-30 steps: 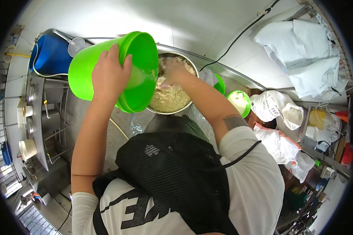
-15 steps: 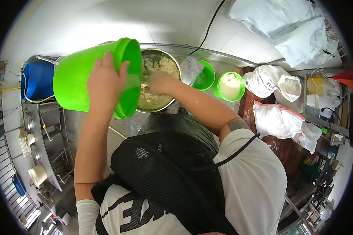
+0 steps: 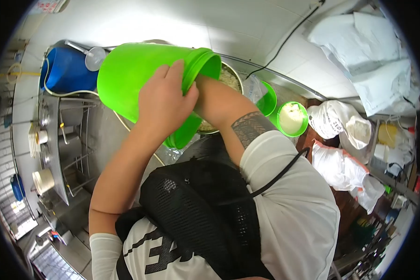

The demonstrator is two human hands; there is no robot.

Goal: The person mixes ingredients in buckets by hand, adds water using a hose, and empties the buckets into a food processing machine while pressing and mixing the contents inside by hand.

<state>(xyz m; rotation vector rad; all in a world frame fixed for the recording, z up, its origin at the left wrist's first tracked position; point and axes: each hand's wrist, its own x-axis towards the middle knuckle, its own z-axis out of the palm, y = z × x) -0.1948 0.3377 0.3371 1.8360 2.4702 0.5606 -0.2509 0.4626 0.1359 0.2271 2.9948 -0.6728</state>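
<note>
A large lime-green bucket (image 3: 126, 77) lies tipped on its side with its mouth facing right. My left hand (image 3: 165, 95) grips it near the rim, fingers spread along the outer wall and thumb at the lip. My right forearm (image 3: 217, 100) reaches into the bucket's mouth, so the right hand itself is hidden inside. Partly covered by the bucket and my arm is a round metal bowl (image 3: 240, 80), which holds pale, crumbly stuff (image 3: 230, 80).
To the right stand a smaller green bucket (image 3: 269, 100) with clear plastic and another green bucket (image 3: 306, 122) of pale contents. White sacks (image 3: 338, 165) lie beyond them. On the left are a blue barrel (image 3: 67, 70), a hose (image 3: 72, 94) and a metal sink unit (image 3: 55, 154).
My right hand has left the bowl's contents and gone into the bucket. The bucket now covers more of the bowl. The view has shifted, moving the surroundings.
</note>
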